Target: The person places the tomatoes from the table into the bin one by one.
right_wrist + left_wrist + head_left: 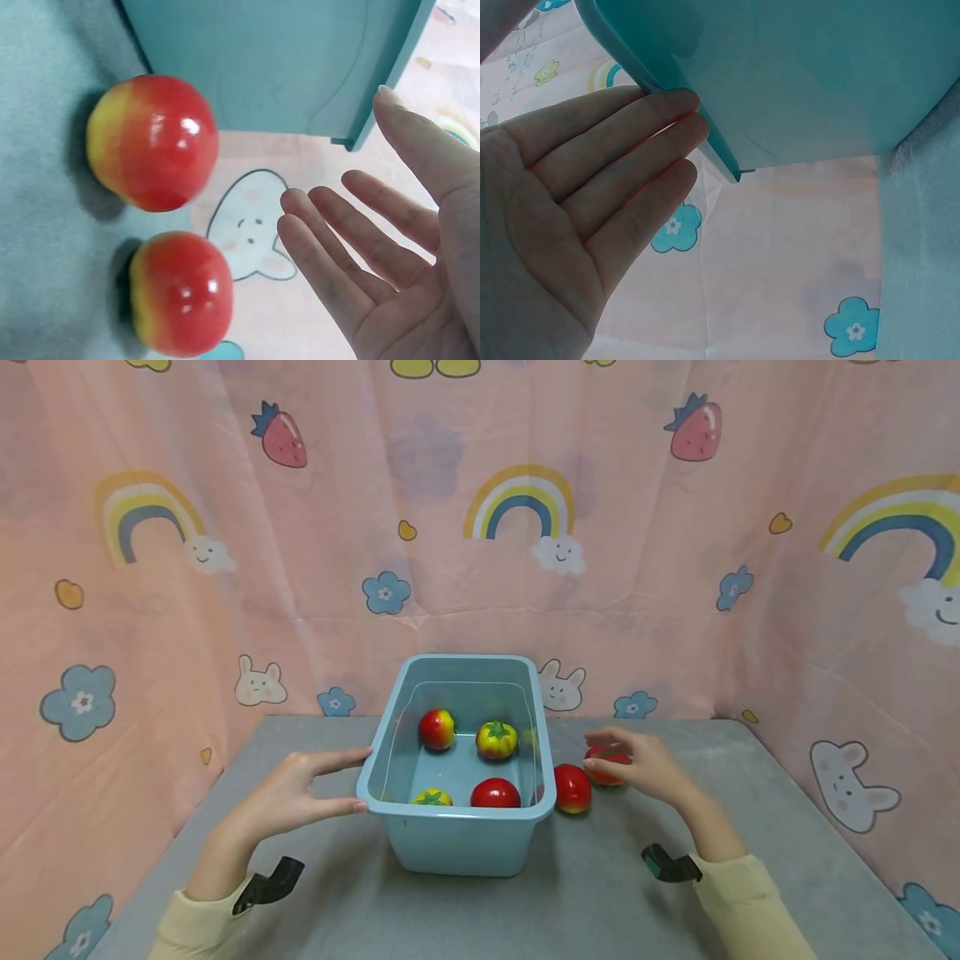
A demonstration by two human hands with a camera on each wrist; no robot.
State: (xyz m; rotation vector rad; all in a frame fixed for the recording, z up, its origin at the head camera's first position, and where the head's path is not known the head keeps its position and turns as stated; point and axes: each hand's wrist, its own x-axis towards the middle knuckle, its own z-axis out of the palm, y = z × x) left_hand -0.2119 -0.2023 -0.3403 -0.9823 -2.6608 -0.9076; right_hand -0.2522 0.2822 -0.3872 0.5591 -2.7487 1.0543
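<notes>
A light blue plastic bin stands on the table with several glossy red-and-yellow tomatoes inside. One tomato shows its green leafy top, and another tomato lies red side up near the front wall. My left hand is at the bin's left rim, its long fingers nearly straight against the rim's underside. To the right of the bin, a tomato sits close to its wall, with a second tomato just beyond. Over that second one hovers my right hand, fingers spread and relaxed, holding nothing.
Grey cloth covers the table. Behind and at both sides hangs a pink curtain printed with rainbows, rabbits and flowers. Black wrist straps with camera mounts sit at both cuffs.
</notes>
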